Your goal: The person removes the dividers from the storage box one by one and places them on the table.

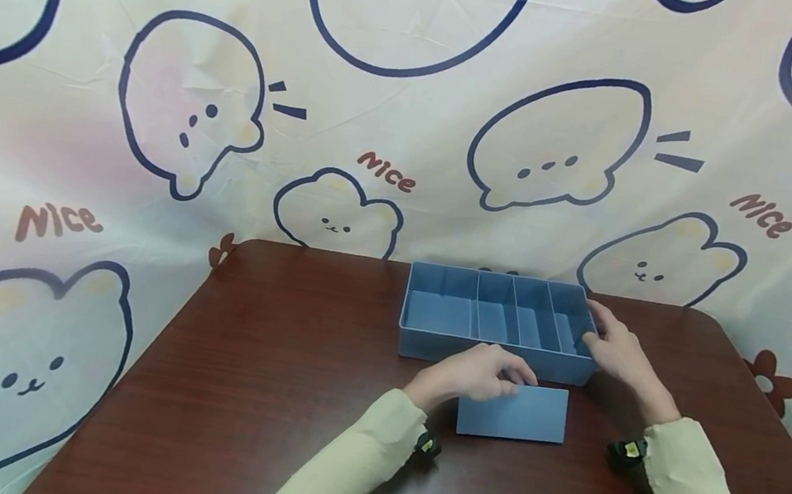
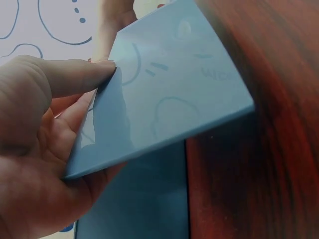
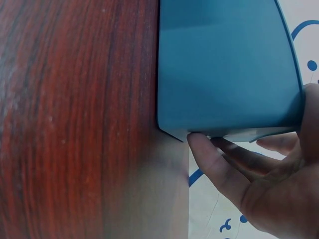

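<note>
A blue, open-topped divided box (image 1: 494, 358) stands on the table, with one wide compartment at the left and narrower ones to its right. My left hand (image 1: 475, 373) holds a flat blue rectangular panel (image 1: 513, 414) in front of the box. In the left wrist view the thumb presses on the face of the panel (image 2: 169, 84) and the other fingers lie behind it. My right hand (image 1: 623, 359) grips the right end of the box at its rim. The right wrist view has fingertips against the end of the box (image 3: 224, 64); part of that hand is cut off.
The dark brown wooden table (image 1: 259, 371) reaches back to a pale curtain (image 1: 442, 128) printed with cartoon outlines. Each wrist wears a black band, and both sleeves are pale green.
</note>
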### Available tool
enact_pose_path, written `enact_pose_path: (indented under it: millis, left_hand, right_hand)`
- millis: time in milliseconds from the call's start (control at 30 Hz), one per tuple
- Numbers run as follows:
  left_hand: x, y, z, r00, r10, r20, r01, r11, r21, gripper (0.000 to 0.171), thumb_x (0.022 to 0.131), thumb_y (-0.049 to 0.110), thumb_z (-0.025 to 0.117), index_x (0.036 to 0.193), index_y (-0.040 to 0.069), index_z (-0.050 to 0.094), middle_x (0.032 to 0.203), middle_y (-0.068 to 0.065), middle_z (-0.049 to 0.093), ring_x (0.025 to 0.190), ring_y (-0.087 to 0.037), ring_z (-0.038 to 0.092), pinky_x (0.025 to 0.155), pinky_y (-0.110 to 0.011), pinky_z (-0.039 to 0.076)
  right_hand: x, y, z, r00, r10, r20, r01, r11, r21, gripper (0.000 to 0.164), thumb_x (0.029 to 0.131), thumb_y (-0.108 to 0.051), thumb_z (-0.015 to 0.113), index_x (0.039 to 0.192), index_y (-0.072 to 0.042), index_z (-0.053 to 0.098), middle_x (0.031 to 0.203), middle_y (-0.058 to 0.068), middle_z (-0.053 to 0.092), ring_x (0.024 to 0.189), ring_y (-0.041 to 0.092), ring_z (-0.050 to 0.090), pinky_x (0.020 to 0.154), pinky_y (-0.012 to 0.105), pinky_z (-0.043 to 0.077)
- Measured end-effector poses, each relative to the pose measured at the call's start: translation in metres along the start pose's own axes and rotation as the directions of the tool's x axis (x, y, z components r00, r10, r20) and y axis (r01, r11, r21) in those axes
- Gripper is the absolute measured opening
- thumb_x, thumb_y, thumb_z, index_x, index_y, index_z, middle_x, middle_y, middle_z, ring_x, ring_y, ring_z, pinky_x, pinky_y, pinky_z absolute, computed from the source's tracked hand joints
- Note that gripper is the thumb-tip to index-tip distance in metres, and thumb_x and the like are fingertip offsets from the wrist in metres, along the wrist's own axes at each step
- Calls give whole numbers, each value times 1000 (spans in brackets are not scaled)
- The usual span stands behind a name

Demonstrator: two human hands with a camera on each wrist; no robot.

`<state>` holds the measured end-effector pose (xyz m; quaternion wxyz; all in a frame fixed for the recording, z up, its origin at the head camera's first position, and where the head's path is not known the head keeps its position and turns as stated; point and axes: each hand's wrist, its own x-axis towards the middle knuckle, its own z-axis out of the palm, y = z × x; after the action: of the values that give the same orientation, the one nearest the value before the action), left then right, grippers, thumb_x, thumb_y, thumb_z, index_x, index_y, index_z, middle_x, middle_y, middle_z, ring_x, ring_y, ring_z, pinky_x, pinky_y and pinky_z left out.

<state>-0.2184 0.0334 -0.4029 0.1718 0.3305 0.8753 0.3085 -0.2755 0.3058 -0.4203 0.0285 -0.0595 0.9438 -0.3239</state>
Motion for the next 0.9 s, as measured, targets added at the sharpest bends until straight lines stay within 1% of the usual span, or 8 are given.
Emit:
enact_pose_path:
  millis: [133, 233, 433, 567, 667, 800, 900]
  left_hand:
    - [1, 0, 2, 1000, -6, 4, 6, 1000, 2, 29, 97, 16, 61, 121, 30, 68, 111, 10, 69, 92, 0, 60, 80, -18, 51]
    - [1, -1, 3, 1000, -1, 6, 1, 1000, -4, 29, 97, 16, 60, 121, 29, 68, 111, 9, 69, 92, 0, 60, 80, -18, 51]
    - [2, -4, 6, 1000, -17, 2, 17, 1000, -16, 27, 96, 17, 61, 119, 29, 69, 108, 11, 69, 91, -1, 60, 81, -20, 52]
    - [5, -3, 9, 999, -53, -3, 52, 998, -32, 26, 96, 17, 62, 117, 29, 69, 105, 11, 68, 88, -3, 59, 78, -21, 52]
    - [8, -2, 12, 997, -70, 7, 71, 996, -54, 27, 95, 16, 62, 118, 28, 69, 105, 10, 68, 85, -4, 59, 75, -21, 51]
    - [11, 0, 15, 997, -72, 25, 74, 994, -77, 28, 94, 15, 62, 119, 26, 69, 105, 8, 69, 83, -4, 60, 71, -21, 51]
    - [13, 3, 16, 998, -58, 31, 60, 996, -63, 28, 95, 15, 62, 120, 26, 69, 107, 8, 69, 83, -4, 60, 71, -20, 52]
  right_hand:
    - [2, 1, -1, 1000, 8, 3, -8, 1000, -10, 64, 100, -14, 37, 157, -7, 10, 154, 34, 24, 126, 59, 41, 91, 68, 45]
    - [3, 1, -2, 1000, 14, 7, -14, 1000, -13, 65, 99, -14, 37, 158, -7, 10, 156, 33, 22, 128, 59, 39, 93, 70, 42]
    - [2, 2, -1, 1000, 5, 17, -5, 1000, 6, 65, 99, -13, 38, 157, -7, 10, 155, 34, 23, 128, 60, 39, 93, 71, 41]
    - [1, 1, -1, 1000, 1, 12, -1, 1000, 5, 65, 99, -13, 38, 157, -7, 10, 155, 34, 23, 128, 60, 39, 93, 70, 42]
    - [2, 2, 0, 1000, 10, 15, -10, 1000, 4, 66, 99, -14, 38, 158, -8, 9, 156, 33, 22, 128, 60, 39, 93, 70, 42]
    - [2, 3, 0, 1000, 18, 18, -18, 1000, 9, 66, 100, -16, 39, 158, -9, 8, 157, 32, 21, 129, 60, 38, 93, 71, 41]
    - [3, 4, 0, 1000, 16, 15, -16, 1000, 13, 67, 100, -17, 40, 158, -10, 8, 157, 31, 21, 130, 60, 37, 94, 71, 40]
